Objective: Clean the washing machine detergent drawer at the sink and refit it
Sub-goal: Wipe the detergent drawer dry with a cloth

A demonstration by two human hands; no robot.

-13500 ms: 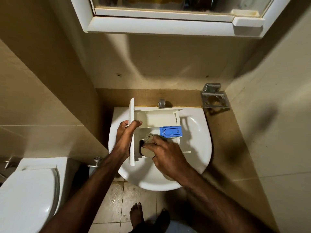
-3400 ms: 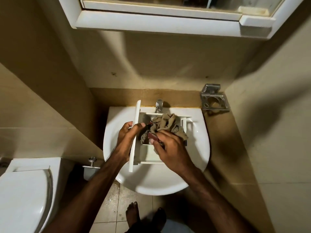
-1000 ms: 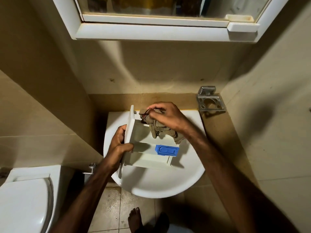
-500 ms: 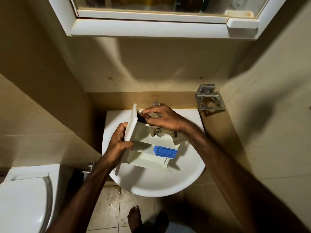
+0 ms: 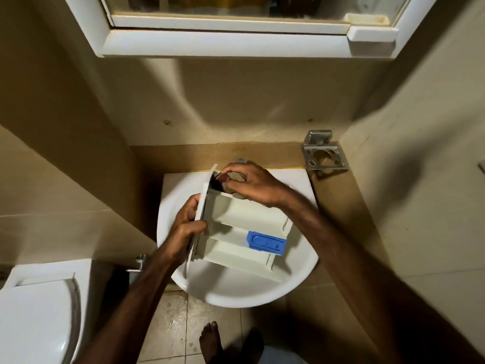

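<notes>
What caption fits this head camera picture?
Left hand holds the detergent drawer over the sink; right hand wipes its far compartment with a cloth.

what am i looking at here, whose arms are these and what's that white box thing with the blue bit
This is one view from a camera worn on a person's head, looking down at their own arms over a bathroom sink. The white box is a washing machine detergent drawer, taken out for cleaning; the blue insert sits in one compartment. The left hand grips its front panel. The right hand holds a brownish cloth in its fingers at the drawer's far end. A toilet stands at lower left.
</notes>
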